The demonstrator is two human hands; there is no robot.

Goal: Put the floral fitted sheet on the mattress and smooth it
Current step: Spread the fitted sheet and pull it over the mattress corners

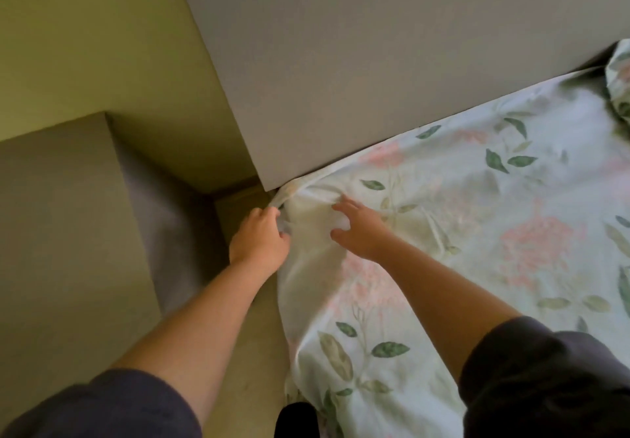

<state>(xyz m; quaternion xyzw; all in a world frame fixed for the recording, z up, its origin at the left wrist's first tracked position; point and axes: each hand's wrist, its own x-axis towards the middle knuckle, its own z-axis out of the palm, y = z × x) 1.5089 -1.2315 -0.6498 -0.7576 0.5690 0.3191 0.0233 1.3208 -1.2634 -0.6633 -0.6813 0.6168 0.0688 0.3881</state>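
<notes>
Gripping the floral fitted sheet (pixel 477 233) is the left hand (pixel 260 236), while the right hand (pixel 358 229) lies spread on it.

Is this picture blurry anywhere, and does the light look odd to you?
Head view: light is dim and warm, no glare; print on the sheet is soft, most blurred at right; the left hand gripping its corner and the open right hand look sharper.
</notes>
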